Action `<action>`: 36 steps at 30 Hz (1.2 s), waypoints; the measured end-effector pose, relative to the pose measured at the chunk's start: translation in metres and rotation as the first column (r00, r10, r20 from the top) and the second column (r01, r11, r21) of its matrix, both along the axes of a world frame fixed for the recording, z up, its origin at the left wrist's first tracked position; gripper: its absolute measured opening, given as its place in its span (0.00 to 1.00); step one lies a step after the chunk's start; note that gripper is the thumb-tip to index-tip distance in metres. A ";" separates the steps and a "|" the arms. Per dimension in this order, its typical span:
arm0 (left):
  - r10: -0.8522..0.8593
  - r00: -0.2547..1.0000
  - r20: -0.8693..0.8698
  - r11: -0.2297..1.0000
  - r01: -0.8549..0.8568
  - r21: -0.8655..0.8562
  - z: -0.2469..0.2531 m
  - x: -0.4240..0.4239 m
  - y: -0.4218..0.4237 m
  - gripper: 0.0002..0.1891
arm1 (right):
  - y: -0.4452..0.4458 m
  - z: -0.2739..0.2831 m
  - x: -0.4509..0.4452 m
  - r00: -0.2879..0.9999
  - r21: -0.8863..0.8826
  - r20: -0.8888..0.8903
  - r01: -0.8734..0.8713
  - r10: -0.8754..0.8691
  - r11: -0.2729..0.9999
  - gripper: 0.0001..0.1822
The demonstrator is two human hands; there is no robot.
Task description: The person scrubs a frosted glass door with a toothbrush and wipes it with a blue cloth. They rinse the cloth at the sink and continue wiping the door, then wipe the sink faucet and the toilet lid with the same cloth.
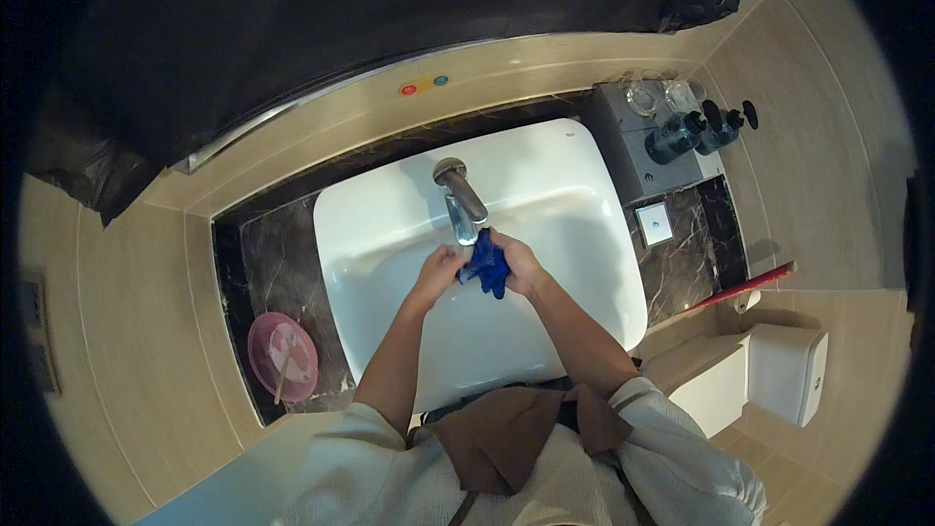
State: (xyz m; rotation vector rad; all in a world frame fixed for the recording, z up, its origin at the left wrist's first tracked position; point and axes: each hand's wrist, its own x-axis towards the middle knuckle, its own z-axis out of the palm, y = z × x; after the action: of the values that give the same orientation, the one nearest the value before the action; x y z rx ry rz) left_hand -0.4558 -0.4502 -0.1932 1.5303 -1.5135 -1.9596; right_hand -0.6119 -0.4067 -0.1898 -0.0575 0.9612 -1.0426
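A wet-looking blue cloth [486, 263] hangs bunched just below the spout of the metal faucet [464, 197], over the white washbasin [475, 343]. My right hand [518, 263] grips the cloth's right side. At its left edge is my left hand [442, 270], with bent fingers close to the cloth; whether they pinch it I cannot tell. The faucet's spout points towards me, and its tip is almost over the cloth. The cloth's folds hide some of my fingertips.
A pink plastic bowl [307, 387] with a stick-like handle in it stands on the dark marble counter [281, 256] at left. Pump bottles [668, 140], glasses [641, 98] and a grey box [628, 161] are at right, near a small white packet [654, 224]. A red stick [752, 283] and toilet [781, 372] lie beyond.
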 end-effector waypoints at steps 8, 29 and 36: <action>0.315 0.943 -0.111 0.949 -0.309 0.067 -0.007 -0.009 0.013 0.10 | -0.011 -0.052 0.021 0.852 0.087 -0.523 0.091 -0.032 0.992 0.15; 0.126 0.975 0.184 0.935 -0.054 -0.351 0.007 -0.004 0.011 0.20 | -0.009 -0.008 0.005 0.966 -0.008 0.058 -0.251 0.251 0.968 0.17; 0.557 0.817 -0.150 0.765 -0.574 -0.291 0.022 -0.018 0.001 0.17 | 0.011 -0.008 0.012 0.927 0.025 -0.250 -0.283 0.280 0.959 0.28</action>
State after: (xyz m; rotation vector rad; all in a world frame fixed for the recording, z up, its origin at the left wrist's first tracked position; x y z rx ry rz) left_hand -0.4741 -0.4490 -0.1716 1.5340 -1.0933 -1.3179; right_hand -0.6002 -0.3960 -0.1981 -0.3358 1.1384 -0.7856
